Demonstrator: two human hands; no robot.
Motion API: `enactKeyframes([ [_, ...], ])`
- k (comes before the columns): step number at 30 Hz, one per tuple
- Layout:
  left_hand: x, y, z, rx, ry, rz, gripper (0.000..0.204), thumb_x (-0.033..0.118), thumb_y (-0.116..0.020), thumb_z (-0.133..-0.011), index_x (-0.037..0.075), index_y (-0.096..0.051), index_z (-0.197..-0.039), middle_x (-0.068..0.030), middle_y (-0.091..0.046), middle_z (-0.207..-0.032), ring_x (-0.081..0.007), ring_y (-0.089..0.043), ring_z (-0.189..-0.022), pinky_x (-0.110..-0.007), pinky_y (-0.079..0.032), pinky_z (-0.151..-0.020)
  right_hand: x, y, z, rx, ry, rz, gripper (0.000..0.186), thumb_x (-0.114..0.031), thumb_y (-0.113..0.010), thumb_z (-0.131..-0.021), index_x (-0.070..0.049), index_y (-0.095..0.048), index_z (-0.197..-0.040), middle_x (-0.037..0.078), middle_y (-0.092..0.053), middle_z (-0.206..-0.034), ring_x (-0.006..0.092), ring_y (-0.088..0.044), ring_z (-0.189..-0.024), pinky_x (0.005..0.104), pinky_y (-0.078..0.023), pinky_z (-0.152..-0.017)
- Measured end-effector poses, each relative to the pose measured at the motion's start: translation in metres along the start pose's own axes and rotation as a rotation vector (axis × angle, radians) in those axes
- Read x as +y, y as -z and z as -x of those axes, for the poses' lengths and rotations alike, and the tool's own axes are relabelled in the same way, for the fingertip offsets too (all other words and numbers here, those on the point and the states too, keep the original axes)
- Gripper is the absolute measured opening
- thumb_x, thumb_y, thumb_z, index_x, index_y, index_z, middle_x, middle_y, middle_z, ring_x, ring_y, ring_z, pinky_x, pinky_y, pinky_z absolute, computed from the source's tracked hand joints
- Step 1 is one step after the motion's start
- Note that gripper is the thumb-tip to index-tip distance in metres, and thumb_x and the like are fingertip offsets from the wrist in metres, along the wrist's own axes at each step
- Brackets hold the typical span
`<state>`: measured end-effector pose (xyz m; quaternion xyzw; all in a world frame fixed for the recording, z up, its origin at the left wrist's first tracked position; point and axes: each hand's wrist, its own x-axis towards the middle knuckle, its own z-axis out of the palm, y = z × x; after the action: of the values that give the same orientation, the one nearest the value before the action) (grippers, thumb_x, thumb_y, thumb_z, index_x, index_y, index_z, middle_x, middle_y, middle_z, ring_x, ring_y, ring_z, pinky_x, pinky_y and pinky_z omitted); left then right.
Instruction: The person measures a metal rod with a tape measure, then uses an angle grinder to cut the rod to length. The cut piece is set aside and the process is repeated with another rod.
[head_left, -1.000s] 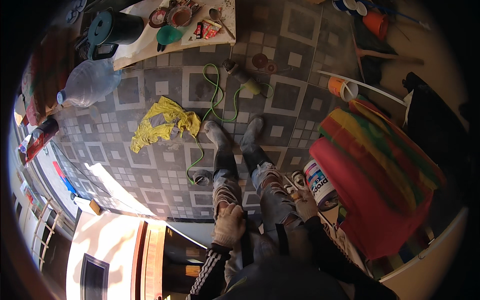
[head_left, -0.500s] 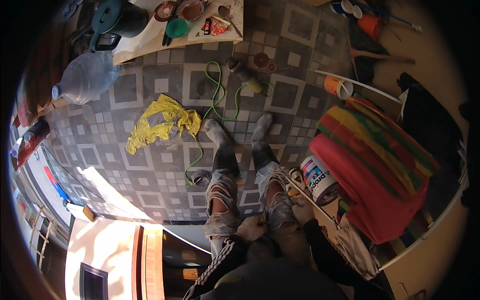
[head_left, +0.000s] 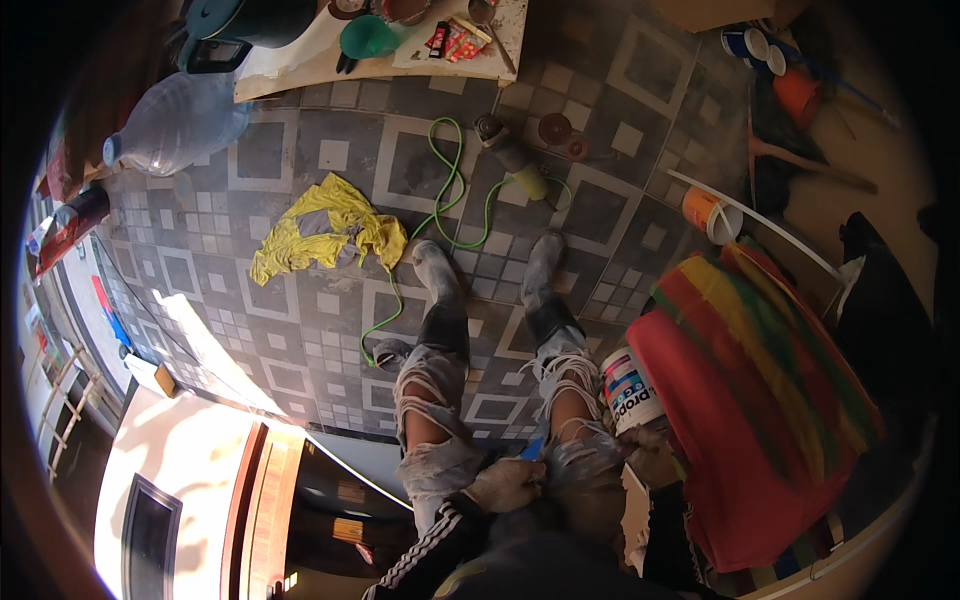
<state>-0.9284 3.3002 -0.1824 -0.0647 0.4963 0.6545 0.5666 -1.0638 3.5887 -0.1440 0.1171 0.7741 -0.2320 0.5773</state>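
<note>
Since a moment ago the right hand (head_left: pixel 652 456) has moved outward from beside the right knee to the near side of the white bucket (head_left: pixel 630 390). That bucket sits just right of the right leg; I cannot tell whether the hand touches it, nor whether its fingers are spread or closed. Left of the bucket, at the lap, is the left hand (head_left: pixel 505 486), its fingers too dim to read (the jeans (head_left: pixel 440 465) beneath are badly torn). Just right of the bucket, a red striped blanket (head_left: pixel 740 400) hides part of it. Beyond the bucket, leftward, lie a power tool (head_left: pixel 515 162) and a crumpled yellow cloth (head_left: pixel 375 238).
</note>
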Motion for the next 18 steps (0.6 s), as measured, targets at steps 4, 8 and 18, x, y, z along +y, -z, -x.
enactKeyframes([
  [4,-0.009,0.082,-0.078,0.327,-0.177,0.493,0.024,0.001,-0.067,-0.083,0.002,-0.065,-0.107,-0.0118,-0.071,-0.103,-0.0217,-0.068,-0.096,-0.035,-0.054,-0.082,0.008,0.026,-0.219,0.435,0.287,-0.349,0.023,-0.018,-0.067,-0.098,0.001,-0.070,-0.112,0.008,-0.071,-0.103,0.0157,-0.066,-0.099,0.0323,-0.053,-0.086],
  [8,-0.055,0.229,-0.228,0.950,-0.312,0.784,0.035,0.004,-0.064,-0.088,-0.005,-0.059,-0.122,-0.0068,-0.067,-0.101,-0.0122,-0.063,-0.093,-0.026,-0.051,-0.086,-0.044,0.040,-0.464,0.431,0.508,0.081,0.046,-0.018,-0.070,-0.090,0.005,-0.057,-0.127,0.023,-0.065,-0.124,0.0330,-0.067,-0.114,0.0407,-0.056,-0.091],
  [18,-0.103,0.409,-0.446,1.517,0.014,0.520,0.076,0.041,-0.084,-0.074,-0.005,-0.050,-0.125,-0.0261,-0.054,-0.130,-0.0438,-0.060,-0.117,-0.049,-0.051,-0.095,-0.151,0.019,-0.657,0.716,0.580,0.782,0.065,-0.030,-0.080,-0.078,-0.001,-0.057,-0.131,0.021,-0.053,-0.129,0.0409,-0.055,-0.120,0.0477,-0.048,-0.102],
])
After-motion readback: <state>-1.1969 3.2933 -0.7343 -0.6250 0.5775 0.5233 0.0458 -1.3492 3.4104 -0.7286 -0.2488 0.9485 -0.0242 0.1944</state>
